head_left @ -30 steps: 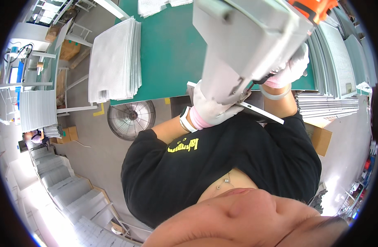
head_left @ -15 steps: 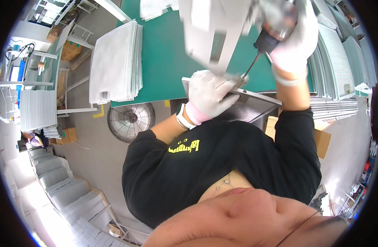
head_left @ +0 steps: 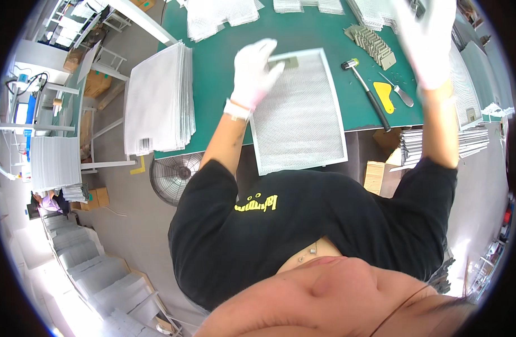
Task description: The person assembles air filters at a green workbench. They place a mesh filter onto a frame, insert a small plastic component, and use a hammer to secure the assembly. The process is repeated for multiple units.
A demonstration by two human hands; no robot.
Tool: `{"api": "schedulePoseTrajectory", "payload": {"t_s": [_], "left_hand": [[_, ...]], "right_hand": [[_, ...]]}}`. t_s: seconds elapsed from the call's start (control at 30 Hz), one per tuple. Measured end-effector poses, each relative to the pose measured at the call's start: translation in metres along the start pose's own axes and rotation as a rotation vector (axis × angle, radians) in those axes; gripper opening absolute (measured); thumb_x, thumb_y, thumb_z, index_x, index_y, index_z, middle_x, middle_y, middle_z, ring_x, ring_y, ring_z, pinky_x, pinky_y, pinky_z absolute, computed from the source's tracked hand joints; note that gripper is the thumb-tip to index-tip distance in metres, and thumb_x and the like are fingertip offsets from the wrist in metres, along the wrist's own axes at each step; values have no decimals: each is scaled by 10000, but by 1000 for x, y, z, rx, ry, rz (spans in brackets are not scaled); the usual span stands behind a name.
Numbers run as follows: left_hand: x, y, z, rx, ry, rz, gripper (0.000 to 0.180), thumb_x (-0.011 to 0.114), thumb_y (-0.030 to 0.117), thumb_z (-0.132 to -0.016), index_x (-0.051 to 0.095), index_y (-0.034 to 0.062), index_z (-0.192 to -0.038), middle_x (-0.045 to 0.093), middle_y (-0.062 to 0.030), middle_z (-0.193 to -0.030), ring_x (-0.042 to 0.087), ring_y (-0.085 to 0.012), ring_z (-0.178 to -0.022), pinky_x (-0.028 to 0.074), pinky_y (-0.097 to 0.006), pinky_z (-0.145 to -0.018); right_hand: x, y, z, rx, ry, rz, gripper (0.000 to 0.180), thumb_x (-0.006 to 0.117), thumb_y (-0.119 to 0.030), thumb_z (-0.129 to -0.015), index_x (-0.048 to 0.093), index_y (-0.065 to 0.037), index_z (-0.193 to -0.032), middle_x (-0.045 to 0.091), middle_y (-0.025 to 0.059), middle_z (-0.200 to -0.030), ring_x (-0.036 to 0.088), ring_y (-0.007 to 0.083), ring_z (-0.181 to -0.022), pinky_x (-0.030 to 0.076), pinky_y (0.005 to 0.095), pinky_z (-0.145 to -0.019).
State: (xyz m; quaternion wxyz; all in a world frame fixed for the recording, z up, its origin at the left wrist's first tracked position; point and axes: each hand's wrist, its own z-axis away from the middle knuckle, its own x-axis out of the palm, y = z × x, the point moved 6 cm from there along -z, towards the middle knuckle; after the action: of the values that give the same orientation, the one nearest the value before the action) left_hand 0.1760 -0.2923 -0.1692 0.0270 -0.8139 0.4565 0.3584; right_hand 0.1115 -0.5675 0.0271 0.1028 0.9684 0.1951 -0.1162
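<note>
A framed mesh panel (head_left: pixel 300 112) lies in front of me, its near end overhanging the edge of the green table (head_left: pixel 218 84). Near its far left corner is a small olive-grey plate (head_left: pixel 290 63). My left hand (head_left: pixel 253 73), in a white glove, is at that corner with thumb and fingers apart; whether it touches the frame is unclear. My gloved right hand (head_left: pixel 429 48) reaches far out on the right, smeared by motion. A dark object shows beside its fingers, too blurred to name. Below and left of it lie a hammer (head_left: pixel 367 92), a yellow scraper (head_left: pixel 384 96) and a screwdriver (head_left: pixel 401 94).
A row of small metal plates (head_left: pixel 373 48) lies beyond the hammer. Stacked mesh sheets (head_left: pixel 160 95) stand on the left, with more mesh pieces (head_left: pixel 221 17) at the back. A floor fan (head_left: pixel 176 177) is under the table's left side; panels (head_left: pixel 454 143) are piled at right.
The panel has gone from tilted at the table edge to lying flat. My left hand has moved away and left. My right hand, formerly on a power screwdriver above the panel, has moved right.
</note>
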Motion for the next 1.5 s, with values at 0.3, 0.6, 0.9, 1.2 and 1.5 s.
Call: {"api": "schedulePoseTrajectory", "payload": {"t_s": [0.3,0.6,0.9,1.2,1.5], "left_hand": [[-71,50,252,-713,127,324,289,680,-10,-830,645,-1,-1116,644,-148,-1186,640,-237,-986,505,-359,-911],[-18,91,314,-1545,-215,1189,681,640,394,-999,410,-49,-1462,551,-165,-1404,533,-234,-1298,393,-397,-1115],[-20,83,323,-1529,-357,1205,524,643,338,-1008,533,-33,-1362,641,-75,-1250,604,-128,-1079,482,-314,-962],[-18,86,316,-1503,-347,1266,515,631,328,-1016,529,-49,-1353,646,-84,-1236,633,-119,-1027,510,-303,-942],[-23,96,306,-1597,-294,1296,479,634,273,-1019,524,-45,-1360,657,-77,-1208,646,-112,-974,529,-292,-908]], "right_hand": [[7,6,316,560,-1188,72,600,616,-144,-921,449,-82,-1493,622,195,-1057,624,368,-968,518,454,-865],[71,-34,281,531,-1112,-184,571,525,-113,-988,375,-174,-1536,621,191,-978,648,390,-795,544,473,-702],[82,-39,271,540,-1179,-59,603,524,-114,-986,345,-185,-1558,617,182,-938,644,393,-778,537,487,-666],[137,-145,217,419,-935,-498,601,534,-69,-948,418,-171,-1528,643,176,-950,662,363,-788,555,457,-696],[165,-184,212,315,-1268,-342,596,492,-91,-970,374,-220,-1539,633,174,-946,695,341,-779,577,458,-677]]}}
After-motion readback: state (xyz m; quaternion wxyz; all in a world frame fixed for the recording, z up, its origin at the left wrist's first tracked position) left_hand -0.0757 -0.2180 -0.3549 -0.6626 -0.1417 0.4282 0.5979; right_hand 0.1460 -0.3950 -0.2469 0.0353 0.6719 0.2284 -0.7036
